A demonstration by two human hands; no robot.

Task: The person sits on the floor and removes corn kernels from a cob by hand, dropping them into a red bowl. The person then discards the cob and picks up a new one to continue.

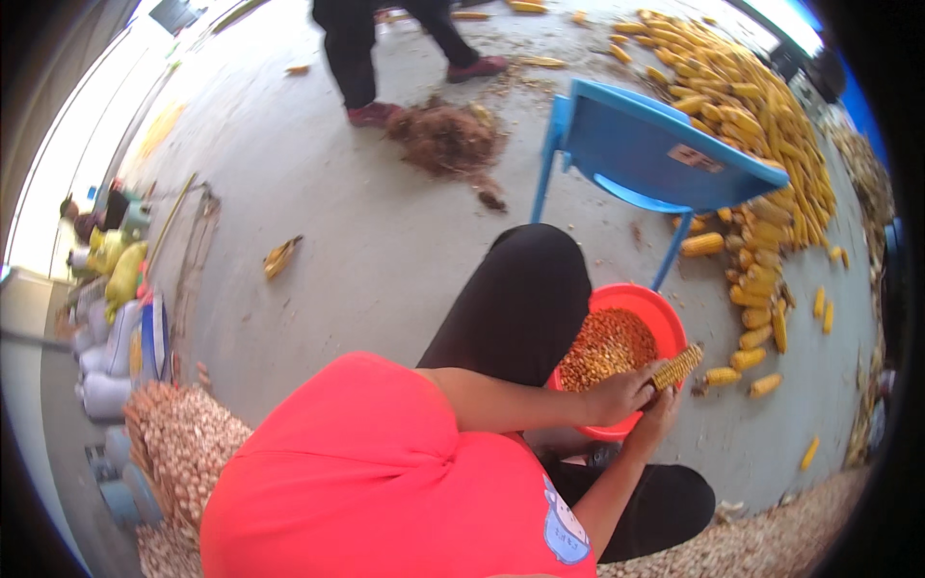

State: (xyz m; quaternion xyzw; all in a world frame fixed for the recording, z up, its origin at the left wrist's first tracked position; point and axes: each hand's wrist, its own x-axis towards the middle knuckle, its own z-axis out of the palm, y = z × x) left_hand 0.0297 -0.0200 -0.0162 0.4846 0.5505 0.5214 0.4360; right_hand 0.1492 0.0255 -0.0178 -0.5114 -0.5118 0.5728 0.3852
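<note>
A partly shelled corn cob [678, 366] is held in both my hands over the rim of a red plastic basin [668, 312]. My left hand [620, 396] grips it from the basin side. Just below, my right hand [659, 413] wraps the cob's lower end, and some of its fingers are hidden. Loose corn kernels [611, 347], orange and pale yellow, lie in the basin. It stands on the floor between my bent legs, partly covered by my left knee and forearm.
A blue plastic chair [650, 144] stands beyond the basin. Behind it spreads a large heap of corn cobs [773, 137], with several strewn nearby. Another person's legs [354, 58] are beside a reddish-brown fibrous pile [452, 137]. Filled sacks [108, 361] line the left.
</note>
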